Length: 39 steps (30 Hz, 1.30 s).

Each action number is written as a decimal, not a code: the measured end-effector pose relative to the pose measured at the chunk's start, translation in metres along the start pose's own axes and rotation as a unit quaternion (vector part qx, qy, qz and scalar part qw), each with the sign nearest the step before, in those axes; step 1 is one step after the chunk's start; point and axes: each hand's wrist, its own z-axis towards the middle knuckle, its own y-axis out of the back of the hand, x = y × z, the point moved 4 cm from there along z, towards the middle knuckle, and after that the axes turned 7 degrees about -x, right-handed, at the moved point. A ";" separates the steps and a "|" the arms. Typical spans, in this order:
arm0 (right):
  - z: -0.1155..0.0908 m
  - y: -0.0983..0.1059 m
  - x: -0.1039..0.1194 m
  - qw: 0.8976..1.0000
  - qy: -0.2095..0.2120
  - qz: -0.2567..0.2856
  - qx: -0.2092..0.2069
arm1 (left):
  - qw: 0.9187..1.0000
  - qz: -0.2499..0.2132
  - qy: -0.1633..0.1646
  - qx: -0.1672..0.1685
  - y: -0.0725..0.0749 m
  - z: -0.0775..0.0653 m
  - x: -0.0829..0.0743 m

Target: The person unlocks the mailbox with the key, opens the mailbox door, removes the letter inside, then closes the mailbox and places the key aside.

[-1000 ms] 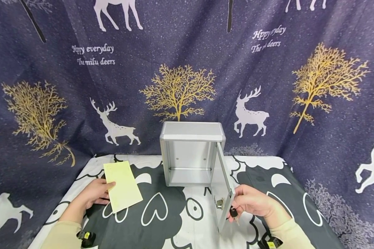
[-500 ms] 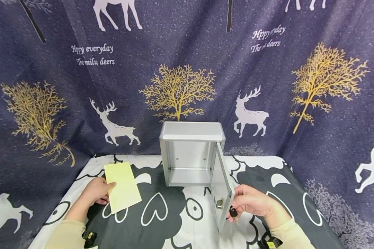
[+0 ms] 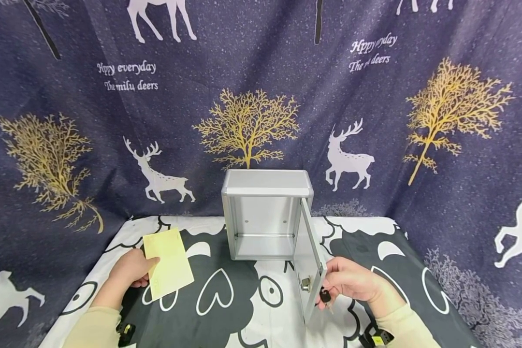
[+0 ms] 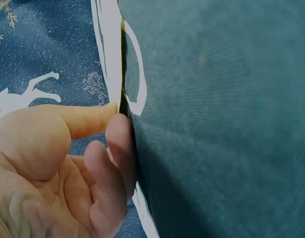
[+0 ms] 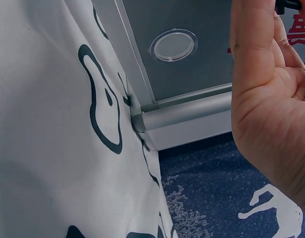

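In the head view my left hand [image 3: 130, 268] pinches the left edge of a pale yellow paper sheet [image 3: 170, 266], thumb on top. The sheet is held up at a slant over the dark part of the cloth. Thumb and fingers meet at a thin edge in the left wrist view, where the left hand [image 4: 58, 163] shows from the palm side. A silver metal box [image 3: 267, 182] stands with its door [image 3: 305, 261] swung wide. At that door's free edge my right hand [image 3: 352, 280] holds a black-headed key [image 3: 326, 295], beside the lock [image 3: 306, 284].
The box's inside shows bare walls and a floor. A patterned black and white cloth [image 3: 269, 309] covers the table. Behind hangs a dark blue curtain [image 3: 261, 58] with deer and trees. In the right wrist view the door's outer face has a round window [image 5: 174, 47] and red characters.
My left hand keeps its pinch while the sheet shifts slightly left and tilts a little. The right hand, key and door stay where they were.
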 end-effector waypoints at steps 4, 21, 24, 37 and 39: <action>0.000 0.000 0.000 1.000 0.000 0.002 0.001 | 1.000 -0.003 0.009 -0.001 0.000 0.001 0.000; 0.002 -0.001 0.002 1.000 0.000 0.010 0.007 | 1.000 -0.013 0.027 0.006 0.000 0.004 0.002; 0.002 -0.002 0.002 1.000 0.003 0.013 0.011 | 1.000 -0.019 0.023 0.002 0.001 0.003 0.001; 0.000 -0.002 0.002 1.000 0.008 0.012 0.014 | 0.998 -0.062 -0.004 -0.003 -0.003 0.004 -0.029; 0.000 -0.002 0.002 1.000 0.005 0.012 0.010 | 0.996 -0.087 0.000 0.004 -0.004 0.003 -0.037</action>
